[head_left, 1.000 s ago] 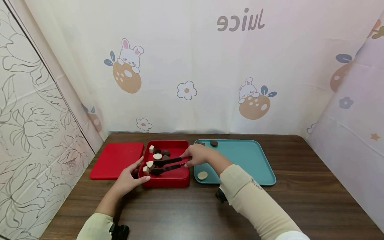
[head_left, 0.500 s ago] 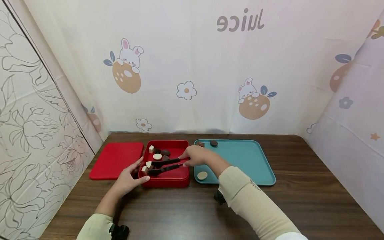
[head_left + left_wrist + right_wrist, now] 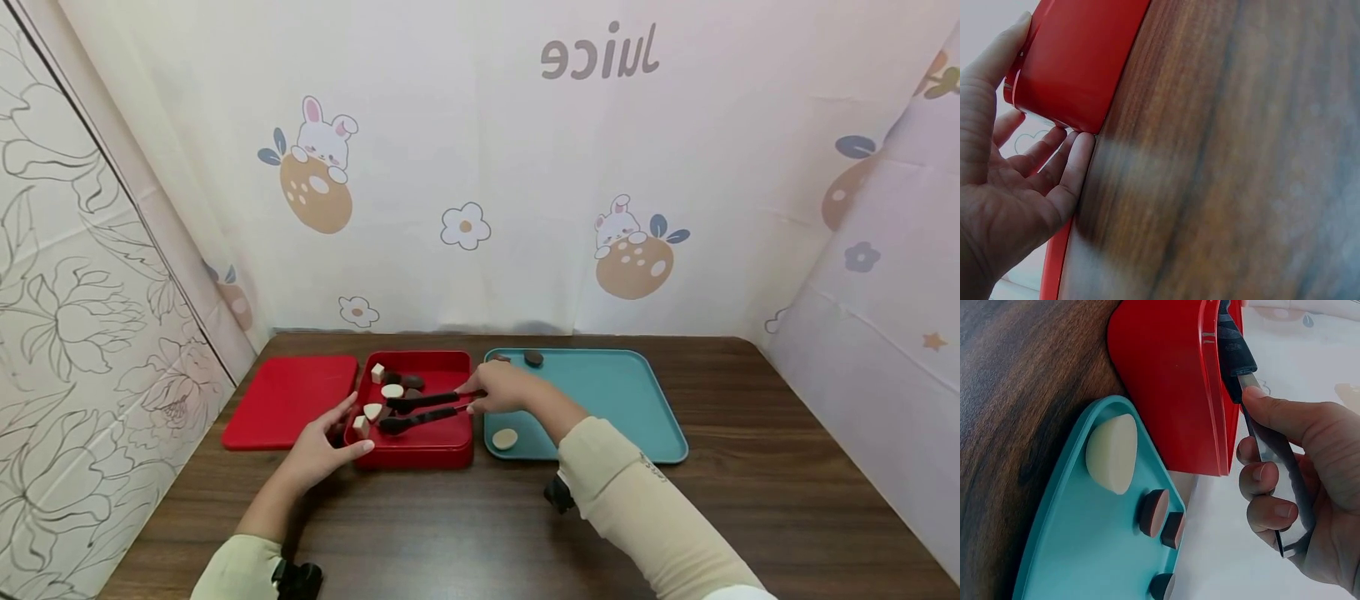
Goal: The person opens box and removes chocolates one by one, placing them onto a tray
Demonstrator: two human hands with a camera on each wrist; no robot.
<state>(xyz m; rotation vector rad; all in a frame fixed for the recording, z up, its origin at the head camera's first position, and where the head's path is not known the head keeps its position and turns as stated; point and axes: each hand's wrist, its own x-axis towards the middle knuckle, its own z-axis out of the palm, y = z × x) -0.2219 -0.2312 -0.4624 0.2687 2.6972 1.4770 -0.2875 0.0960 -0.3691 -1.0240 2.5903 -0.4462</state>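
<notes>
My left hand (image 3: 322,442) rests on the red box (image 3: 412,457) at its near left corner. Its thumb lies along the front and its fairly straight fingers touch the left side. My right hand (image 3: 504,388) grips a pair of tongs (image 3: 422,402) with dark tips and metal arms (image 3: 1280,456), reaching over the box from the right. The tongs stand slightly spread among several chocolate-like pieces: a white cube (image 3: 362,427), a white wedge (image 3: 372,412), a white disc (image 3: 392,391) and dark pieces (image 3: 412,381). Whether anything sits between the tips I cannot tell.
A teal tray (image 3: 600,400) stands right of the box, carrying a pale piece (image 3: 505,438) at its near left and dark pieces (image 3: 533,357) along its far left. Left of the box lies a red lid (image 3: 288,400). A patterned curtain (image 3: 517,275) rises behind the wooden table (image 3: 420,533).
The tongs and right hand shifted slightly left, then back to the right, uncovering more of the white wedge. My left hand stays in place on the box.
</notes>
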